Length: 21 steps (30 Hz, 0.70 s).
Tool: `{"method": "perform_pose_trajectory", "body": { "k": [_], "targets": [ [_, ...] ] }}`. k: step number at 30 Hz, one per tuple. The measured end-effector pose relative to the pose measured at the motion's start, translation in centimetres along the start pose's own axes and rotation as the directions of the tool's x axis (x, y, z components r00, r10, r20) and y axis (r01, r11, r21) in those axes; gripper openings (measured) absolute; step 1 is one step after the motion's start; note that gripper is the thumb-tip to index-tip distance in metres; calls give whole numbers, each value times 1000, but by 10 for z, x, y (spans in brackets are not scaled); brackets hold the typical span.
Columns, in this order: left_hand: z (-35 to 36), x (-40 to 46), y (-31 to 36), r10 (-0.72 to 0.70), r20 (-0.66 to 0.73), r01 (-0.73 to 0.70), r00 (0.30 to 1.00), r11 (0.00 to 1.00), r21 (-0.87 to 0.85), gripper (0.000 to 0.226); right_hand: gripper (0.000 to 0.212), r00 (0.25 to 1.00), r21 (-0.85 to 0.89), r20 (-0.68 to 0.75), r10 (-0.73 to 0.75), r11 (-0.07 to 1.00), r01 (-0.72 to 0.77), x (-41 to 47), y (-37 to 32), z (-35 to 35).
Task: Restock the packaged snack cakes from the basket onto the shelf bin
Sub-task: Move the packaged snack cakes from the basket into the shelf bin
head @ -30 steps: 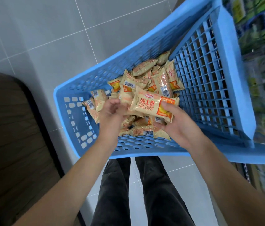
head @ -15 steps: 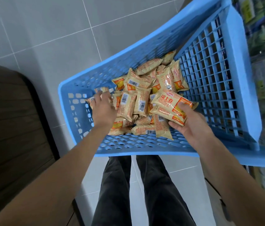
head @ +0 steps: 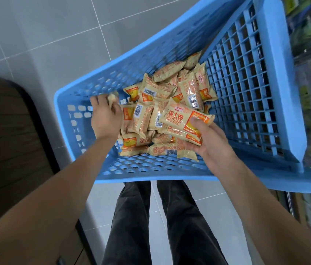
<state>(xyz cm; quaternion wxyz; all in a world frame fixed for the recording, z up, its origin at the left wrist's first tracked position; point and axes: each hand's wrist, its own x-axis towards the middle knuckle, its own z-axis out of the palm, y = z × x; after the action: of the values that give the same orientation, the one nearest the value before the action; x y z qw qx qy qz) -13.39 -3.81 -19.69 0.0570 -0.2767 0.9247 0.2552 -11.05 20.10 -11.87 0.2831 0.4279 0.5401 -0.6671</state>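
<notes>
Right hand (head: 210,138) pinches a stack of snack cakes (head: 183,121), left hand (head: 106,115) grabs another by the basket (head: 151,175) corner; light, crinkly, squishable, so grip mid-pack gently.

Basket (head: 151,175) open on top, reachable from above. Snack packs (head: 162,104) piled mid-floor, bare perforated floor along near edge. Tall grid wall (head: 246,88) blocks right side. Left hand (head: 106,119) fills near-left corner, right hand (head: 210,144) over pile's right edge.
</notes>
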Motion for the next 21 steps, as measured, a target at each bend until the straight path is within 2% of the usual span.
{"method": "perform_pose_trajectory", "body": {
  "k": [1, 3, 5, 8, 12, 17, 21],
  "targets": [
    [-10, -5, 8, -81, -42, 73, 996, 983, -166, 19, 9, 1000, 1, 3, -5, 1000, 5, -3, -1, 0],
    [-33, -16, 25, -215, 34, 203, 976, 838, -506, 11, 7, 1000, 14, 14, -17, 1000, 17, -12, -4, 0],
    [-60, -32, 39, -221, 140, 256, 965, 699, -668, 6, 9, 999, 28, 26, -35, 999, 34, -27, -8, -2],
    [-101, -60, 59, -157, 201, 254, 967, 659, -708, 4, 13, 994, 21, 64, -94, 995, 93, -60, -14, -9],
    [-143, -106, 88, -94, 402, 386, 911, 538, -749, 9, 18, 980, 32, 97, -176, 984, 174, -120, -15, -28],
    [-179, -169, 113, 45, 451, 338, 891, 597, -728, 15, 21, 970, 103, 7, -244, 965, 241, -208, 13, -64],
    [-204, -221, 106, 272, 531, 252, 803, 652, -715, 9, 12, 948, 169, -159, -276, 938, 301, -286, 56, -86]
  ]
}}
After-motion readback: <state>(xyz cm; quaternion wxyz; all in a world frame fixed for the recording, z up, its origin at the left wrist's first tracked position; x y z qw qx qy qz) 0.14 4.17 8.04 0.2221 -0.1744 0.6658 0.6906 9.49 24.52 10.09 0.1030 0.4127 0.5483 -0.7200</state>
